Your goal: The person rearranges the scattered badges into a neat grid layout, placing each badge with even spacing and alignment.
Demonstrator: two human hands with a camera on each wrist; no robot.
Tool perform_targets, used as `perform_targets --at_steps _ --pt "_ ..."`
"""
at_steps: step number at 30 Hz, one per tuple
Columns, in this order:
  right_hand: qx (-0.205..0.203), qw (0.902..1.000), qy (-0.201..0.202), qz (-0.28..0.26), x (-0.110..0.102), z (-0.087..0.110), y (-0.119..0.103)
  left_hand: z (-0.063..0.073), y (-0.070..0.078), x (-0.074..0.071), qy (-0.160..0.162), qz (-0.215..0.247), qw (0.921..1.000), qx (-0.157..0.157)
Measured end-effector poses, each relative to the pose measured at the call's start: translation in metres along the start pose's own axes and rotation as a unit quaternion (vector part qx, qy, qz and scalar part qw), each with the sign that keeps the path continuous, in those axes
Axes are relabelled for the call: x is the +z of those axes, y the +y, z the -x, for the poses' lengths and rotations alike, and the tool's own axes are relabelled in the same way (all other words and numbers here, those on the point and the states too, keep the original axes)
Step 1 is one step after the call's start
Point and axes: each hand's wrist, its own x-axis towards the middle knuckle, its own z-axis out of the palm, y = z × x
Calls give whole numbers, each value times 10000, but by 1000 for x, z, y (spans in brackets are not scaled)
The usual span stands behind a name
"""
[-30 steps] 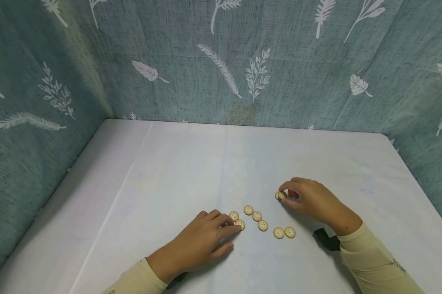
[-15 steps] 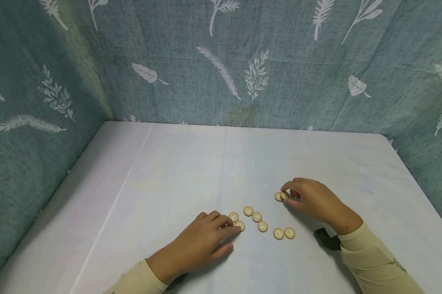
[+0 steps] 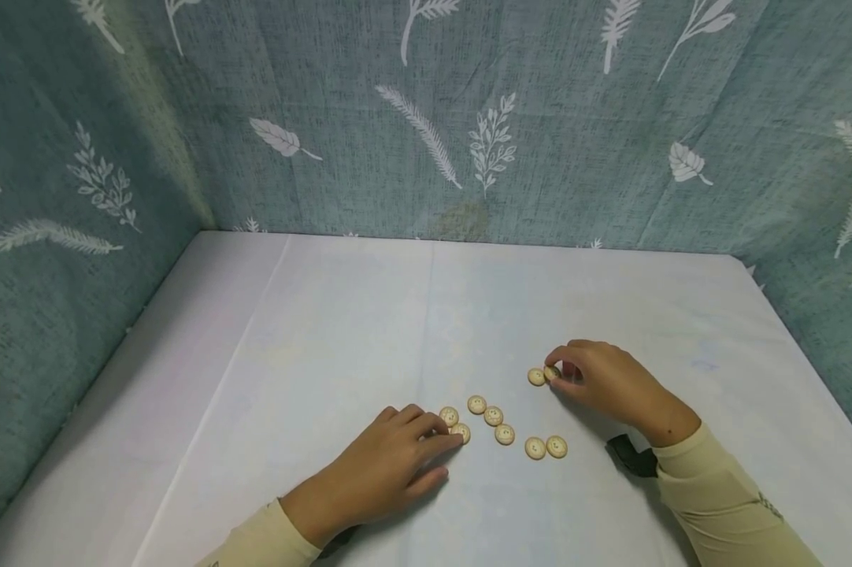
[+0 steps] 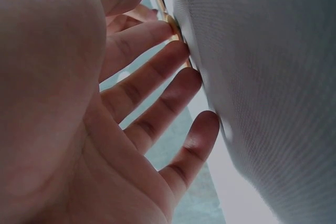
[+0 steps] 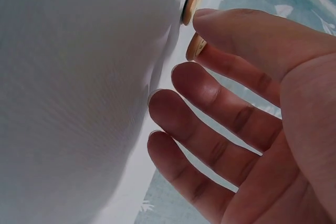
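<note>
Between thumb and index finger my right hand (image 3: 603, 386) pinches a round wooden button (image 3: 551, 372), which is slightly tilted. Another button (image 3: 535, 376) lies flat just to its left. In the right wrist view the pinched button (image 5: 197, 47) shows edge-on, partly behind the thumb, its other fingers extended and holding nothing. My left hand (image 3: 383, 468) rests palm down, its index fingertip on a button (image 3: 461, 432). A further button (image 3: 449, 416) sits against that one, partly covered by the fingers. The left wrist view shows the left fingers (image 4: 157, 87) loosely extended along the cloth.
Three buttons form a slanting row (image 3: 493, 416) between the hands. Nearer the body, two more buttons (image 3: 535, 448) lie side by side. A white cloth (image 3: 327, 315) covers the table, with green leaf-patterned curtains (image 3: 369, 157) behind and at the sides.
My right hand has shifted its pinched button slightly right, from overlapping the neighbouring button to beside it. The left hand has stayed in place.
</note>
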Motion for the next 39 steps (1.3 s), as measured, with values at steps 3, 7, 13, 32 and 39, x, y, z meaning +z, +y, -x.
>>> perform_targets --at_steps 3,7,13,32,39 --pt "23 10000 -3 25 0 0 2 0 0 1 12 -4 10000 3" --pt "72 9999 -126 -45 0 -1 3 1 0 2 4 19 10000 -14" --pt "134 9994 -292 -92 0 -1 4 1 1 2 22 -59 10000 -3" --pt "151 9992 -347 -105 1 -1 7 1 1 1 60 -62 10000 39" --pt "162 9995 -247 -132 3 0 8 0 0 2 156 -121 9998 63"
